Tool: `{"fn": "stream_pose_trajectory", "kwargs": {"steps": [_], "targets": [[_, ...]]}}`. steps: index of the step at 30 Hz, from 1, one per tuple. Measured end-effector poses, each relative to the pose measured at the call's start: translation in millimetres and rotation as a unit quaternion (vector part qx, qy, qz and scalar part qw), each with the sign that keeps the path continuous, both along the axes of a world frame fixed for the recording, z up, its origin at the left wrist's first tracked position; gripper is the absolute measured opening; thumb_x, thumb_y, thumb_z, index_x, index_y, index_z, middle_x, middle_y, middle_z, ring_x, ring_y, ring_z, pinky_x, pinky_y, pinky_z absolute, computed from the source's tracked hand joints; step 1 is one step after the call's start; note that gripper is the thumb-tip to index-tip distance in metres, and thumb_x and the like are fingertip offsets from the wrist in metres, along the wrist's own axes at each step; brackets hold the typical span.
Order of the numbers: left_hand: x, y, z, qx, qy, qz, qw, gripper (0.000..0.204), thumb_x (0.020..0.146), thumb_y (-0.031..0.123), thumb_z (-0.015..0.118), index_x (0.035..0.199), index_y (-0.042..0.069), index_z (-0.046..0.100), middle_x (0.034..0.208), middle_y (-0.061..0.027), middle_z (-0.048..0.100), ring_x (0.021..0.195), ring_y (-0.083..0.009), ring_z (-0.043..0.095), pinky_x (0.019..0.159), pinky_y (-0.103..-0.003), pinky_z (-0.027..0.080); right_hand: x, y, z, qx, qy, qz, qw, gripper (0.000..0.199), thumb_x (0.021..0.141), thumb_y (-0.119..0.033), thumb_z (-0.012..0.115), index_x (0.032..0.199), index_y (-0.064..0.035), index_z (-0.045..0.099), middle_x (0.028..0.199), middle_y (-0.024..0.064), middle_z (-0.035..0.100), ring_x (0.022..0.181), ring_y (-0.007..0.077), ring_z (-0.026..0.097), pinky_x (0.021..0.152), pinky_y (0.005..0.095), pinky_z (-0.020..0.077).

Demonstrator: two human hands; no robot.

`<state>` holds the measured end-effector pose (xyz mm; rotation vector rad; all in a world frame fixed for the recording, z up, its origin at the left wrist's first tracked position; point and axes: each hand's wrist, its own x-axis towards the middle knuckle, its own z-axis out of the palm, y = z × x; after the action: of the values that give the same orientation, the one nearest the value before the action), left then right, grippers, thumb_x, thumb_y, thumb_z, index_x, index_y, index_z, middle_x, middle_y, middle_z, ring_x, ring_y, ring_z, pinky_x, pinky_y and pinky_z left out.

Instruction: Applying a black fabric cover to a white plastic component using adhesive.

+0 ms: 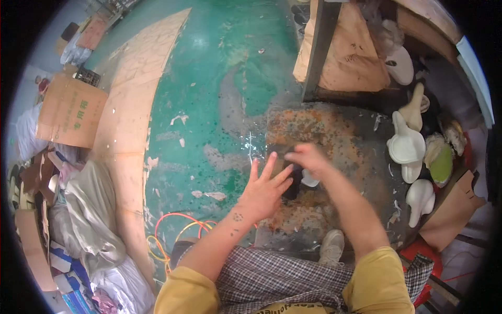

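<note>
Hands (263, 195) (312, 160) near dark piece (292, 189), rusty plate edge (270, 123), wide floor (209, 104) leftward

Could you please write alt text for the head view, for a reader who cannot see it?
A spread left hand and a curled right hand are close together over a dark object on a rusty surface; any grip is unclear. Green floor and a cardboard box are to the left, rounded white pieces to the right.
</note>
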<state>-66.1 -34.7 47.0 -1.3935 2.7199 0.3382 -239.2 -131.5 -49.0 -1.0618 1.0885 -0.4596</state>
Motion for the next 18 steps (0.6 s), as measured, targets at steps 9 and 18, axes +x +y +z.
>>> {"fn": "stream_pose_trajectory", "kwargs": {"steps": [9, 18], "targets": [[2, -2, 0, 0.038, 0.050, -0.007, 0.998, 0.050, 0.072, 0.026, 0.067, 0.120, 0.019, 0.054, 0.124, -0.0013, 0.049, 0.132, -0.0291, 0.022, 0.104, -0.063, 0.007, 14, 12, 71, -0.267, -0.094, 0.154, 0.947, 0.017, 0.076, -0.010, 0.066, 0.082, 0.0044, 0.060, 0.089, 0.0044, 0.056, 0.084, 0.0091, 0.049, 0.070, 0.0251, 0.0415], [-7, 0, -19, 0.053, -0.015, -0.020, 0.998, 0.045, 0.072, 0.024, 0.063, 0.116, 0.016, 0.055, 0.127, -0.0009, 0.045, 0.127, -0.0225, 0.033, 0.105, -0.062, 0.009, 52, 23, 20, -0.279, 0.130, 0.041, 0.951, 0.016, 0.075, -0.015, 0.063, 0.078, 0.0002, 0.059, 0.062, 0.0088, 0.056, 0.056, 0.0214, 0.055, 0.056, 0.0353, 0.0430]]}}
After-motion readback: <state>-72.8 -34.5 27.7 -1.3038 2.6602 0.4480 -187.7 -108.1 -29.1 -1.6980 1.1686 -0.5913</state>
